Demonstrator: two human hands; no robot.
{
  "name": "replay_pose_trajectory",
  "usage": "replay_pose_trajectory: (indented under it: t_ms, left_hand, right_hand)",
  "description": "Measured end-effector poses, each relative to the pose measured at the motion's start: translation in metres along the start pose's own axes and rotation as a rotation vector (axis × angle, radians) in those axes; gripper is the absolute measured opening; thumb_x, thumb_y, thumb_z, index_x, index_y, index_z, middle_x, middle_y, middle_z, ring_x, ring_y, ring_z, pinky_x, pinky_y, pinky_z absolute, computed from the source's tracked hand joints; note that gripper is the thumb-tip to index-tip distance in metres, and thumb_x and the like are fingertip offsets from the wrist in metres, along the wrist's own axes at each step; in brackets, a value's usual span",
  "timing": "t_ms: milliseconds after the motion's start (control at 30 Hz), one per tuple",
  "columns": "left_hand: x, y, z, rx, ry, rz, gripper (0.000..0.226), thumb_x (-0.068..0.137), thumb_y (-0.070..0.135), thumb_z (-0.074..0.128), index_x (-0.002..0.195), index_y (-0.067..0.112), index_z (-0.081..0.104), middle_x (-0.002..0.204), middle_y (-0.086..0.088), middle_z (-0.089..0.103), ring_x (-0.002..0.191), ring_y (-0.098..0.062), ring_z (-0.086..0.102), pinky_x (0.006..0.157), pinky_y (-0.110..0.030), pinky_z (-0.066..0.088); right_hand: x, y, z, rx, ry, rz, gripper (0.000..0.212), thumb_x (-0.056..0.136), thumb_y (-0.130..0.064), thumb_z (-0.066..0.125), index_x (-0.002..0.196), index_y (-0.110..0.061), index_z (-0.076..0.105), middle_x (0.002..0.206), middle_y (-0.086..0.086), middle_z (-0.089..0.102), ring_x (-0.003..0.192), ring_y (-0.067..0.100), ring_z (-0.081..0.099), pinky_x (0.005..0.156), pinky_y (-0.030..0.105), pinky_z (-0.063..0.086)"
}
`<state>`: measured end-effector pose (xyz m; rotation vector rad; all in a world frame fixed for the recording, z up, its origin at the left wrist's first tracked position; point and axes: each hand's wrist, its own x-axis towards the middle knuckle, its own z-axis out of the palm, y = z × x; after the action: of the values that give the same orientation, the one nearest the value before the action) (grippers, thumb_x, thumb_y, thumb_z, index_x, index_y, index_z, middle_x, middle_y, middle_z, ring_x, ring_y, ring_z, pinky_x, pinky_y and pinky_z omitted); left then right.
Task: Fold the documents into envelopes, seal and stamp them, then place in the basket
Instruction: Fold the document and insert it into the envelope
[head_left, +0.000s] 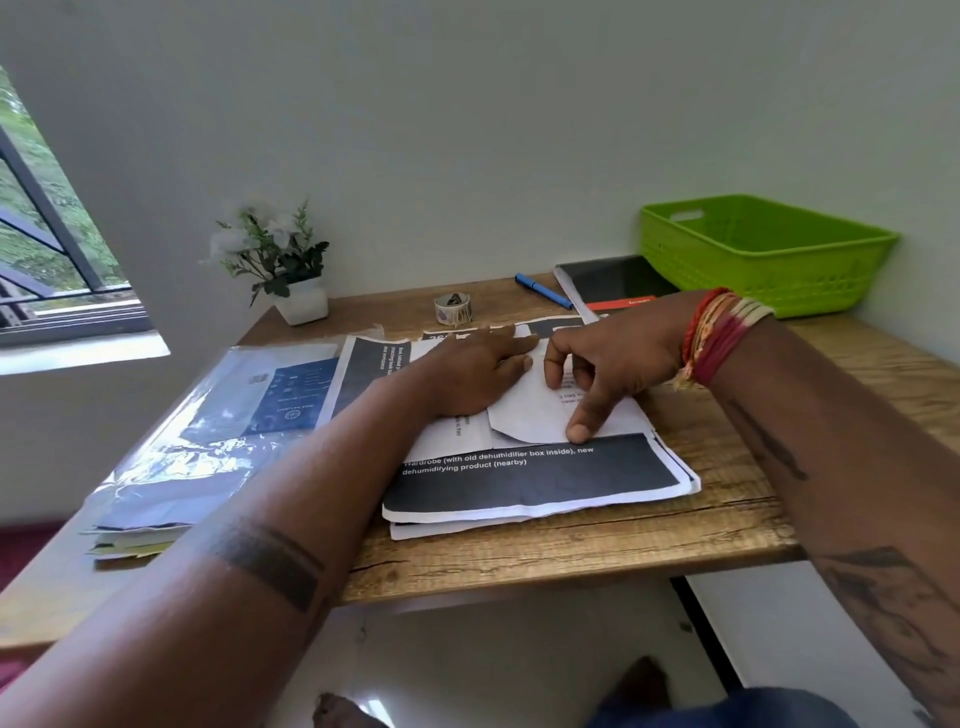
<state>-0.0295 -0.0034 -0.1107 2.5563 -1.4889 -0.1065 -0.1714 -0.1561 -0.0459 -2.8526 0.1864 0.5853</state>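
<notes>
While the left hand (475, 371) lies flat with straight fingers on the envelope (540, 410), the right hand (602, 364) presses its thumb on the rounded flap and curls the other fingers. The envelope rests on printed documents (530, 478) at mid-table (727, 525). Its far edge is hidden by both hands. The green basket (763, 254) stands far right.

Lighting: soft daylight, moderately bright, entering from dark-framed window (57, 244) at left. Glare: white sheen on clear plastic sleeve over blue booklet (208, 415). Shadows: faint, soft-edged, under forearms on wooden table (727, 519). Distortion: wide-angle bowing, table edges and window frame curved. Focus: white potted flowers (270, 249) overexposed, soft; near forearms slightly blurred; printed text mid-frame legible.
</notes>
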Motion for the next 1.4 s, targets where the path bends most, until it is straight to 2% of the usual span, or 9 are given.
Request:
replay_pose_trajectory:
  t_ms: [133,333,467,600,767,867,1067,1200,1400]
  left_hand:
    - [0.0,-0.002,0.001,-0.007,0.003,0.005,0.051,0.106,0.051,0.03,0.156,0.044,0.03,0.167,0.001,0.021,0.154,-0.021,0.021,0.124,-0.046,0.017]
    - [-0.004,0.004,-0.001,-0.008,0.02,-0.027,0.055,0.107,0.047,0.033,0.159,0.029,0.027,0.167,0.0,0.024,0.153,-0.02,0.023,0.124,-0.04,0.018]
    - [-0.006,0.006,-0.003,-0.005,0.022,-0.02,0.052,0.109,0.036,0.032,0.159,0.024,0.026,0.167,0.001,0.022,0.154,-0.017,0.019,0.124,-0.033,0.014]
    - [-0.006,0.007,-0.004,0.005,0.003,-0.017,0.052,0.11,0.034,0.03,0.16,0.024,0.025,0.168,0.002,0.021,0.154,-0.018,0.017,0.125,-0.037,0.014]
    - [-0.007,0.007,-0.002,0.008,0.025,-0.026,0.054,0.109,0.035,0.03,0.161,0.021,0.02,0.169,-0.001,0.017,0.155,-0.018,0.015,0.126,-0.038,0.013]
    - [-0.006,0.009,-0.004,0.029,-0.004,-0.029,0.055,0.11,0.036,0.028,0.161,0.021,0.018,0.169,-0.001,0.012,0.156,-0.019,0.01,0.126,-0.041,0.011]
    - [-0.003,0.006,-0.002,0.065,-0.026,-0.034,0.055,0.109,0.039,0.024,0.162,0.023,0.016,0.17,0.0,0.011,0.156,-0.019,0.008,0.125,-0.045,0.01]
    - [-0.004,0.005,-0.002,0.067,-0.025,-0.032,0.055,0.11,0.038,0.024,0.162,0.022,0.016,0.17,-0.001,0.011,0.156,-0.021,0.008,0.125,-0.046,0.01]
    - [-0.003,0.004,-0.001,0.073,-0.026,-0.028,0.055,0.11,0.038,0.024,0.162,0.022,0.015,0.17,-0.002,0.011,0.156,-0.021,0.008,0.125,-0.047,0.01]
  right_hand:
    - [-0.002,0.004,0.002,0.062,0.013,-0.039,0.073,0.056,-0.067,0.081,0.118,-0.041,0.053,0.102,-0.008,0.059,0.086,0.009,0.056,0.069,0.025,0.04]
    - [0.004,0.014,0.007,0.152,0.319,-0.133,0.023,0.093,-0.04,0.067,0.116,-0.038,0.069,0.093,-0.008,0.066,0.076,0.005,0.059,0.062,0.013,0.039]
    - [0.011,0.01,0.01,0.044,0.339,-0.096,0.032,0.101,-0.033,0.054,0.128,-0.048,0.064,0.107,-0.01,0.066,0.084,0.005,0.059,0.075,0.017,0.043]
    - [0.014,0.005,0.01,-0.016,0.373,-0.045,0.038,0.105,-0.028,0.044,0.135,-0.045,0.058,0.078,-0.025,0.041,0.069,-0.001,0.046,0.058,0.01,0.03]
    - [0.02,-0.001,0.017,-0.107,0.427,-0.031,0.042,0.104,-0.031,0.043,0.144,-0.041,0.051,0.121,0.001,0.061,0.119,0.022,0.056,0.091,0.025,0.038]
    - [0.023,0.0,0.019,-0.111,0.478,-0.038,0.039,0.103,-0.029,0.043,0.139,-0.04,0.057,0.117,0.001,0.063,0.115,0.022,0.059,0.092,0.026,0.038]
    - [0.031,0.0,0.018,-0.102,0.464,-0.002,0.042,0.103,-0.029,0.042,0.141,-0.04,0.055,0.135,0.002,0.061,0.119,0.023,0.058,0.097,0.028,0.042]
    - [0.045,-0.001,0.019,-0.175,0.464,0.051,0.044,0.101,-0.028,0.038,0.141,-0.036,0.055,0.125,0.009,0.064,0.108,0.028,0.062,0.094,0.037,0.05]
    - [0.055,-0.005,0.011,-0.208,0.443,0.082,0.048,0.099,-0.018,0.04,0.143,-0.032,0.054,0.131,0.009,0.063,0.115,0.03,0.06,0.099,0.038,0.05]
